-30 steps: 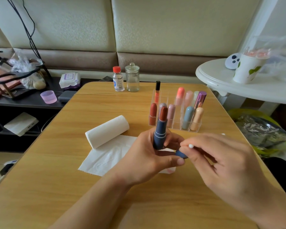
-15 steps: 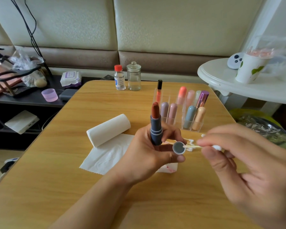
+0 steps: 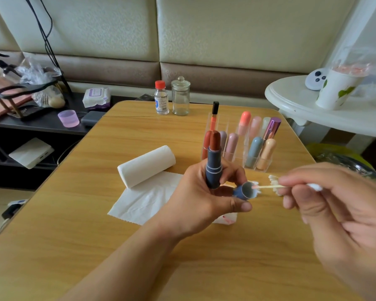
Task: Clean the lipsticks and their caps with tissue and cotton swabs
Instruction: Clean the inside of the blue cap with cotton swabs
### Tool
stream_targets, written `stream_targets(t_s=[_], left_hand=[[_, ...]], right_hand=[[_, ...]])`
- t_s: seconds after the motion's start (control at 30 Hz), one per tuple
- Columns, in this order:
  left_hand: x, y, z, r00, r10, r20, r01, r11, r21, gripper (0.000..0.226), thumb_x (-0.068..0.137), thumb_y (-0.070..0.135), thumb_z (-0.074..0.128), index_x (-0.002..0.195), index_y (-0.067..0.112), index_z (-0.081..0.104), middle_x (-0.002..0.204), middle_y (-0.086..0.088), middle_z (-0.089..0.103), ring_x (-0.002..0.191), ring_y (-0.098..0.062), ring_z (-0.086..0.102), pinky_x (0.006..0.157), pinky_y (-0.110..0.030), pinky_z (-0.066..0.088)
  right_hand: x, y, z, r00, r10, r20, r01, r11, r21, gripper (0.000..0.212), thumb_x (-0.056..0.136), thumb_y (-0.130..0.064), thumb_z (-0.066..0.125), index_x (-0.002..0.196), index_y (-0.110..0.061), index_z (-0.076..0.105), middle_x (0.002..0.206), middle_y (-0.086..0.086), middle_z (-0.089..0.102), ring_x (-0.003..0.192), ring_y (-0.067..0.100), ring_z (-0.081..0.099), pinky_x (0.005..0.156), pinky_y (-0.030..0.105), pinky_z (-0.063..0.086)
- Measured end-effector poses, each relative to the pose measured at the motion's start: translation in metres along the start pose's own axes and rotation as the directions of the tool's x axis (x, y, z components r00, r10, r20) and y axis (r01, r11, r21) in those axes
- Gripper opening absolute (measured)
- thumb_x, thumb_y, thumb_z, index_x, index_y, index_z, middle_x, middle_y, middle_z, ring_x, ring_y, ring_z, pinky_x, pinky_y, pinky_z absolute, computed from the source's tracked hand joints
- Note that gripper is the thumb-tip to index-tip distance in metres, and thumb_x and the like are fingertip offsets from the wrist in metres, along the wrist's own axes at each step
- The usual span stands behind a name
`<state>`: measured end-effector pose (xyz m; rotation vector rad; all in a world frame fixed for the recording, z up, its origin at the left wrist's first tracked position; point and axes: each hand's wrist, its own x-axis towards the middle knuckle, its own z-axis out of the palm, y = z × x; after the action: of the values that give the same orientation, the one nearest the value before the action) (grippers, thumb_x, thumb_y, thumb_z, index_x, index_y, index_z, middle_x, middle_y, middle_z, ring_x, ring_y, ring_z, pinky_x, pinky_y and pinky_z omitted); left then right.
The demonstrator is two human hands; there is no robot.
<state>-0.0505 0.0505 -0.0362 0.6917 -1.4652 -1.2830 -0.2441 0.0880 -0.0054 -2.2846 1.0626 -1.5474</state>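
Sensibly, the left hand (image 3: 195, 198) holds both lipstick (image 3: 213, 164) and cap (image 3: 244, 190) above the bench (image 3: 74, 213), stick upright, cap mouth turned toward the right hand (image 3: 326, 205). That grip pinches a cotton swab (image 3: 267, 187), tip at the cap's rim, likely to wipe inside.

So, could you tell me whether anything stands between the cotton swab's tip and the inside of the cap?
Nothing visible does. The right hand pinches the cotton swab, its pink-stained tip right at the open mouth of the blue cap, which the left hand holds along with the open lipstick.
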Motion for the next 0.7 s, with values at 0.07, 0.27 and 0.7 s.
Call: stream_targets(t_s=[0.07, 0.27, 0.7], left_hand=[[0.0, -0.001, 0.0, 1.0, 0.001, 0.015, -0.001, 1.0, -0.01, 0.053, 0.068, -0.027, 0.069, 0.075, 0.013, 0.035, 0.086, -0.007, 0.057, 0.074, -0.011, 0.056, 0.069, -0.023, 0.05], [-0.001, 0.0, -0.001, 0.999, 0.001, 0.035, -0.001, 1.0, 0.007, 0.052, 0.069, -0.025, 0.07, 0.075, 0.012, 0.033, 0.086, -0.008, 0.058, 0.079, -0.015, 0.06, 0.073, -0.027, 0.051], [-0.004, 0.007, 0.002, 0.989, -0.127, 0.077, 0.125, 0.992, 0.031, 0.044, 0.07, -0.004, 0.076, 0.069, 0.03, 0.047, 0.09, 0.001, 0.064, 0.073, -0.017, 0.063, 0.064, -0.054, 0.051]], right_hand=[[0.002, 0.001, 0.0, 0.999, -0.013, 0.033, 0.015, 0.999, -0.042, 0.02, 0.101, -0.024, 0.053, 0.097, -0.017, 0.071, 0.083, -0.002, 0.068, 0.071, 0.014, 0.064, 0.061, 0.019, 0.045], [0.005, 0.006, 0.0, 0.987, -0.133, 0.088, 0.15, 0.962, -0.227, 0.025, 0.096, -0.011, 0.052, 0.084, -0.004, 0.073, 0.08, -0.004, 0.064, 0.069, 0.011, 0.058, 0.064, 0.024, 0.046], [-0.004, 0.014, -0.005, 0.977, -0.172, 0.124, 0.204, 0.925, -0.321, 0.026, 0.084, 0.012, 0.055, 0.082, -0.002, 0.076, 0.08, -0.001, 0.067, 0.075, 0.008, 0.06, 0.072, 0.018, 0.05]])
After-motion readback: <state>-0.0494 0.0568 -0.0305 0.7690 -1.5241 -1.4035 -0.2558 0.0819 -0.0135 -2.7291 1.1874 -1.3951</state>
